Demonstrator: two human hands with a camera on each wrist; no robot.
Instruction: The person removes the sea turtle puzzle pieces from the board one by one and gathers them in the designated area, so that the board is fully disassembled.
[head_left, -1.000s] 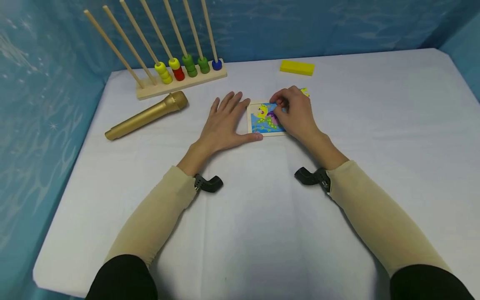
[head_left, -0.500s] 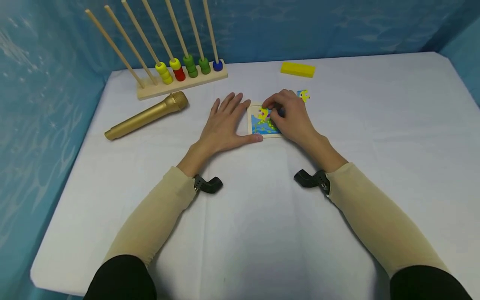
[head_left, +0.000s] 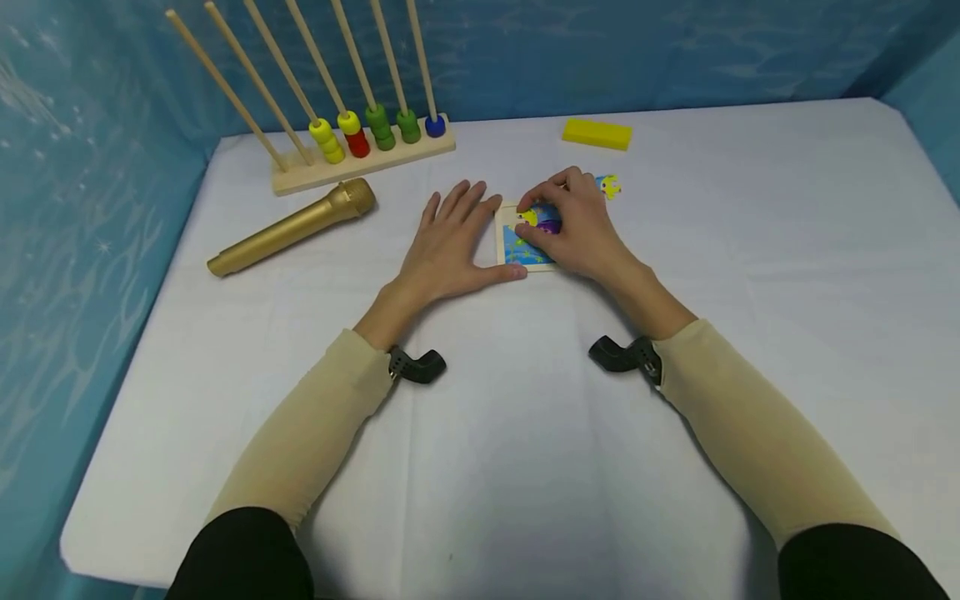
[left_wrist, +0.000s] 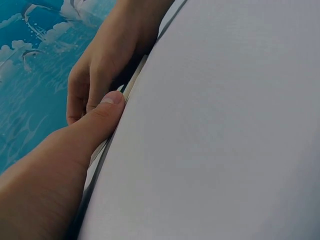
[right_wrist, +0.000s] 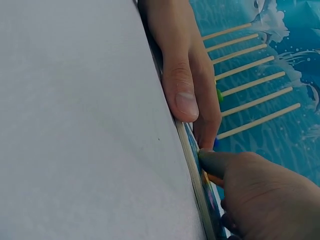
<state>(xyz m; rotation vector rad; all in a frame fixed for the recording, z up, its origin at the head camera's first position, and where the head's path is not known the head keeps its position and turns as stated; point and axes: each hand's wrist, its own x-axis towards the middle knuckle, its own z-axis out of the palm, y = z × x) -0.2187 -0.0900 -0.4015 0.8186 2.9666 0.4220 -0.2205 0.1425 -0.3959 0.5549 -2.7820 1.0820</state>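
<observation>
A small picture puzzle [head_left: 517, 252] in a pale wooden frame [head_left: 500, 242] lies on the table, with blue, yellow and purple in its picture. My left hand [head_left: 442, 254] rests spread at its left side; the thumb lies on the near left corner of the frame. Over the puzzle's upper part, my right hand [head_left: 585, 225] pinches a puzzle piece [head_left: 529, 218] showing yellow between thumb and forefinger. The right hand hides the puzzle's right side. In the right wrist view the thumb and finger touch the puzzle's face. A loose puzzle piece [head_left: 610, 186], yellow and blue, lies just beyond the right hand.
A gold microphone [head_left: 292, 227] lies left of my left hand. Behind it stands a wooden peg rack [head_left: 367, 162] with tall rods and coloured beads. A yellow block [head_left: 597, 133] lies near the far edge of the white table [head_left: 750, 225].
My right hand has shifted left across the puzzle, from its upper right toward its upper left. The loose piece beyond it shows more now. My left hand has stayed in place.
</observation>
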